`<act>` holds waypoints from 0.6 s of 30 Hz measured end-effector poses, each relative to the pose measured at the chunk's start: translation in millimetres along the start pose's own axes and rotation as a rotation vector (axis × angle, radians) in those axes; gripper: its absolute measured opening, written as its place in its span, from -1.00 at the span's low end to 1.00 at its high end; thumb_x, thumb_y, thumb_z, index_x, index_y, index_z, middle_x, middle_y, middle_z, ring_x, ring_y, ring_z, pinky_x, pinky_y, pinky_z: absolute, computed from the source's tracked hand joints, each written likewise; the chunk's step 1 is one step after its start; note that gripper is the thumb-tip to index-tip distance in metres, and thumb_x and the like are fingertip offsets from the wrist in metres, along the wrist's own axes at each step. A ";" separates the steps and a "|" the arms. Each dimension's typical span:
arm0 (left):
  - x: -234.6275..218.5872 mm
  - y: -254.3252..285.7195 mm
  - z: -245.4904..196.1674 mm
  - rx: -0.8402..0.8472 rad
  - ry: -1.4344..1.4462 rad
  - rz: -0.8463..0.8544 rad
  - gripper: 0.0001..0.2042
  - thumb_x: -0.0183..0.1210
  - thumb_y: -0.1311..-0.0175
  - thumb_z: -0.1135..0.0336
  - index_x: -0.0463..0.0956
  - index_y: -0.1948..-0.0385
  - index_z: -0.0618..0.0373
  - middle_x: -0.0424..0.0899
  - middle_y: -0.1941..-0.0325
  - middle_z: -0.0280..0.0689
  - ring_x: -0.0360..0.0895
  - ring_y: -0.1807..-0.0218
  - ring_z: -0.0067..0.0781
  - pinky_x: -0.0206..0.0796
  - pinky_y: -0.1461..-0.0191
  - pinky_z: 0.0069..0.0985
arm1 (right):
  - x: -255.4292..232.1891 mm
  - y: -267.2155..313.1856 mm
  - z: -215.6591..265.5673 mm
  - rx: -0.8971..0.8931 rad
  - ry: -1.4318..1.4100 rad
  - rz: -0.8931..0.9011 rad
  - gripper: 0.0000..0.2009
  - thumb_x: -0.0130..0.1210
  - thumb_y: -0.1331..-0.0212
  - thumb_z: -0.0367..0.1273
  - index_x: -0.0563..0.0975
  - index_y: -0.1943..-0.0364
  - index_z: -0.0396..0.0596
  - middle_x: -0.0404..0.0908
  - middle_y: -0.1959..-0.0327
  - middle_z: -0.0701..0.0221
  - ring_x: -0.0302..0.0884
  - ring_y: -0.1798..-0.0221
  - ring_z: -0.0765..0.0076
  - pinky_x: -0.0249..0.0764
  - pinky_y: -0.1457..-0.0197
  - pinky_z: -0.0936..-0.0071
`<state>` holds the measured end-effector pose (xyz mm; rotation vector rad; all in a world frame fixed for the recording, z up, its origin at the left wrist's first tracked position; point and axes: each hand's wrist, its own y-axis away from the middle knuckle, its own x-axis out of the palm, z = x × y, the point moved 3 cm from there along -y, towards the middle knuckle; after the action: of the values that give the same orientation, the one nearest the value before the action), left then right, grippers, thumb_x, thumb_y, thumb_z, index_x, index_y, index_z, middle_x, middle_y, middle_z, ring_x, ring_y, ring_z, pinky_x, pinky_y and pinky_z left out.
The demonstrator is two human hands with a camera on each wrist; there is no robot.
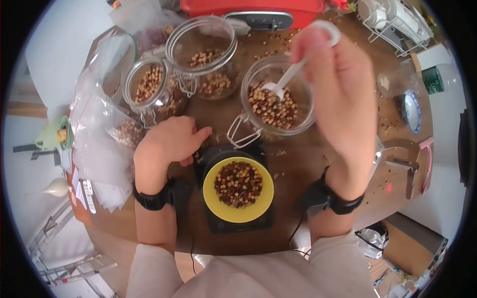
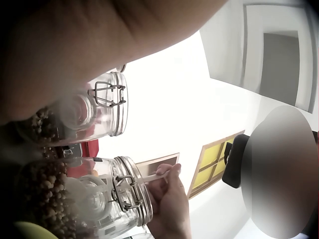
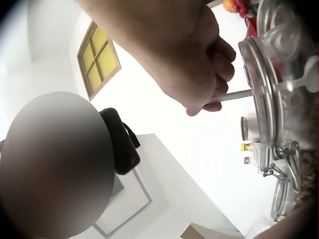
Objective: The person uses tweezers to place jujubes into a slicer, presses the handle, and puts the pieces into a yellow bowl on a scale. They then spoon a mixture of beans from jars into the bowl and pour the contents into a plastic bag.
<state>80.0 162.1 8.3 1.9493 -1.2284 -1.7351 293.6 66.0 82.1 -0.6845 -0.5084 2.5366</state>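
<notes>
My right hand point(image 1: 343, 79) grips the handle of a white plastic spoon point(image 1: 289, 75), also seen in the right wrist view, where the fingers curl round the spoon point(image 3: 238, 94). The spoon's bowl is down inside an open clip-top glass jar point(image 1: 246, 94), at the mixed beans point(image 1: 273, 110). My left hand point(image 1: 169, 141) rests on the table left of the jar with its thumb out and nothing held. Just right of that hand, a yellow bowl point(image 1: 209, 201) holding mixed beans stands on a black kitchen scale point(image 1: 218, 227).
Two more clip-top jars, a large jar point(image 1: 218, 64) and a smaller jar point(image 1: 130, 89), stand at the back left. Plastic bags point(image 1: 99, 129) line the left side. A red appliance point(image 1: 308, 15) sits at the back. Scissors with a pink handle point(image 1: 426, 154) lie right; stray beans dot the table.
</notes>
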 end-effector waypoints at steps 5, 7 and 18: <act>1.0 -2.6 -1.2 0.055 -0.118 0.037 -0.58 0.05 -0.44 -0.01 0.53 0.42 0.22 0.66 0.62 -0.18 0.68 0.51 -0.27 0.47 0.34 -0.36 | -1.9 -2.4 -24.7 0.230 -0.103 -0.017 -0.61 -0.12 -0.56 -0.14 0.52 0.38 -0.08 0.15 0.65 0.72 -0.05 0.57 0.80 -0.14 0.51 0.66; 2.5 -4.9 3.0 0.096 -0.146 0.010 -0.59 0.05 -0.43 -0.02 0.51 0.43 0.20 0.66 0.62 -0.19 0.68 0.50 -0.27 0.45 0.32 -0.34 | -3.9 -3.7 -29.2 0.279 -0.102 0.001 -0.60 -0.12 -0.56 -0.13 0.53 0.38 -0.07 0.11 0.67 0.73 -0.08 0.60 0.80 -0.17 0.53 0.65; 1.5 -1.4 0.5 0.108 -0.085 -0.002 -0.58 0.09 -0.39 -0.04 0.60 0.35 0.21 0.71 0.32 -0.02 0.65 0.18 0.06 0.45 0.07 -0.16 | -14.8 -9.3 -39.3 0.439 -0.384 -0.328 -0.65 -0.16 -0.57 -0.14 0.51 0.30 -0.03 0.01 0.71 0.73 -0.16 0.66 0.75 -0.19 0.56 0.61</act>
<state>80.0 162.1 6.1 1.9532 -1.3762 -1.8052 329.5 74.8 60.1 0.0459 -0.1507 2.3456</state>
